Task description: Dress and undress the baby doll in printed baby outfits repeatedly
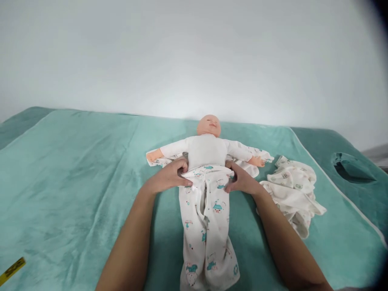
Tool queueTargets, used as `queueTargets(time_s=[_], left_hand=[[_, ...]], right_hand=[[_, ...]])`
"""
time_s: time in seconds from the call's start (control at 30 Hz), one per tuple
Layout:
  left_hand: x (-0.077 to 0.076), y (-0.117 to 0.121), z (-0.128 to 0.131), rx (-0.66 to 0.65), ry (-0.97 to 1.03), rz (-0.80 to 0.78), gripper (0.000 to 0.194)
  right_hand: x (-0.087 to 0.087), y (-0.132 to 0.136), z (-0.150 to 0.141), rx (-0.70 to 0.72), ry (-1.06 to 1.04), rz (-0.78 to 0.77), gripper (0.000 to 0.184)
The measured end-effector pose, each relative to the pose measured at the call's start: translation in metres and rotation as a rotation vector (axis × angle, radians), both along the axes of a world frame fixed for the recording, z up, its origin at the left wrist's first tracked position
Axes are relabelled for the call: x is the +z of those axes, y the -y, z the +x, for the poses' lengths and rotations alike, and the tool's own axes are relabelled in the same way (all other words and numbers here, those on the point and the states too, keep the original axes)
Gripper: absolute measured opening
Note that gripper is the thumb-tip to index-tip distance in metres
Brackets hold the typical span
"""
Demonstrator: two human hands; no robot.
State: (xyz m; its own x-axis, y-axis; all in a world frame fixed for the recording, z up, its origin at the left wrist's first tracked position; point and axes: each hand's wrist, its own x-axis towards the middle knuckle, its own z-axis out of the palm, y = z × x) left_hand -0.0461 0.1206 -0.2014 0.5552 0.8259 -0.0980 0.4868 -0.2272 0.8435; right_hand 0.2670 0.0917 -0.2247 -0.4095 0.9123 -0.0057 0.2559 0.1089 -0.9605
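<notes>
A baby doll (pixel 207 148) with a white cloth body lies on its back on a teal blanket (pixel 75 182), arms spread, head toward the wall. White printed trousers (pixel 207 226) cover its legs up to the waist. My left hand (pixel 170 178) is closed on the left side of the trousers' waistband. On the waistband's right side my right hand (pixel 242 181) grips the same way. A printed garment (pixel 157 161) lies spread under the doll's arms.
A crumpled white printed cloth (pixel 292 192) lies on the blanket to the doll's right. Further right the darker teal pad has an oval hole (pixel 351 167). A yellow strip (pixel 12 270) shows at the lower left edge. A plain white wall stands behind.
</notes>
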Motion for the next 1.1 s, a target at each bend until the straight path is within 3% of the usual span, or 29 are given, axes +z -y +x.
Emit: queueTargets(time_s=[0.13,0.23,0.37,0.47,0.6,0.77,0.83,0.97,1.1], left_hand=[[-0.001,0.009,0.002,0.054,-0.002,0.037,0.035],[-0.013,0.020,0.005,0.132,-0.023,0.112,0.027],[-0.036,0.039,0.018,0.386,-0.015,0.252,0.016],[-0.043,0.057,0.029,0.518,0.071,0.235,0.013],[-0.035,0.082,0.026,0.452,0.211,0.168,0.030],[-0.031,0.098,0.011,0.262,0.260,-0.007,0.079],[-0.034,0.101,0.013,0.268,0.199,0.062,0.069],[-0.042,0.116,0.029,0.408,0.079,0.364,0.029],[-0.043,0.136,0.038,0.537,-0.008,0.385,0.020]], right_hand=[[0.006,0.009,-0.007,-0.076,0.101,0.038,0.045],[0.001,0.019,-0.015,-0.166,0.129,0.096,0.039],[-0.011,0.037,-0.025,-0.333,0.186,0.210,0.029],[-0.018,0.045,-0.026,-0.409,0.196,0.272,0.027],[-0.020,0.056,-0.023,-0.336,0.126,0.296,0.033],[-0.014,0.077,-0.020,-0.210,0.187,0.257,0.047],[-0.015,0.084,-0.020,-0.220,0.248,0.276,0.036],[-0.024,0.092,-0.024,-0.289,0.277,0.326,0.026],[-0.032,0.097,-0.029,-0.318,0.255,0.319,0.018]])
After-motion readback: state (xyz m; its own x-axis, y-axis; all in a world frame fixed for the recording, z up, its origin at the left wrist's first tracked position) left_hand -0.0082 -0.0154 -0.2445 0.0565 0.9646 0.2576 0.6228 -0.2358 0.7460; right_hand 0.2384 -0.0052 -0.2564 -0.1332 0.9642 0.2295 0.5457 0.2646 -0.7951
